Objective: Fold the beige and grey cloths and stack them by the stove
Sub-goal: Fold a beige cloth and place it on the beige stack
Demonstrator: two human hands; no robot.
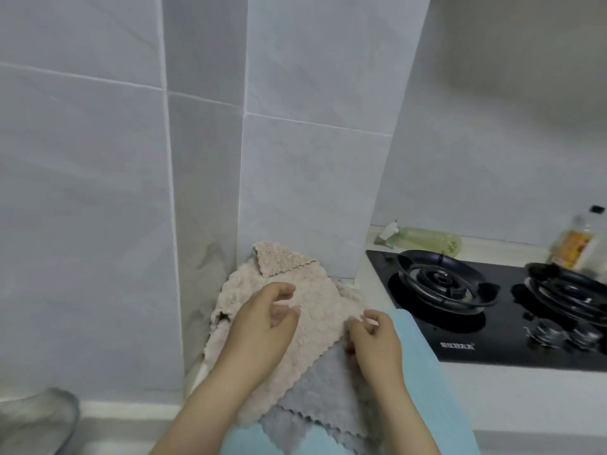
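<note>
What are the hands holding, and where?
The right hand pinches the beige cloth at its right edge. The left hand is curled over the cloth's middle; whether it grips is unclear.

The beige cloth [315, 310] is covering most of the grey cloth [322, 385]. The bottom edge is cutting off the blue cloth [423, 349] and bowl [36, 418]; the right edge is clipping the blurred bottle [581, 244] and stove [492, 339].

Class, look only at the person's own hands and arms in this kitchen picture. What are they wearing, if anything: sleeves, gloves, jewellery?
Nothing shows on them. The left hand and right hand are bare, with no gloves, rings, watch or bracelet in view. Both forearms are uncovered down to the picture's bottom edge, so no sleeve is visible.
</note>
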